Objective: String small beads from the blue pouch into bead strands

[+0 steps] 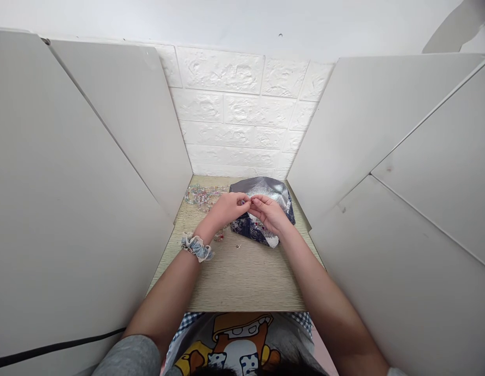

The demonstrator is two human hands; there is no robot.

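My left hand (230,205) and my right hand (269,210) meet fingertip to fingertip above the table, both with closed, pinching fingers. Something tiny and dark may sit between the fingertips, but it is too small to name. Under and behind my hands lies a bag with a silver lining (265,185) and a dark blue patterned part; small red and pale bits show on it below my right hand. Left of my left hand, a heap of pastel beaded strands (199,196) rests on the table. A few reddish beads (219,236) lie below my left wrist.
A small shiny piece (238,246) lies on the wood-grain table (246,282). White panels (140,89) (367,115) rise close on both sides, and a white brick-pattern wall (226,109) stands behind. At lower left runs a black cable (58,346).
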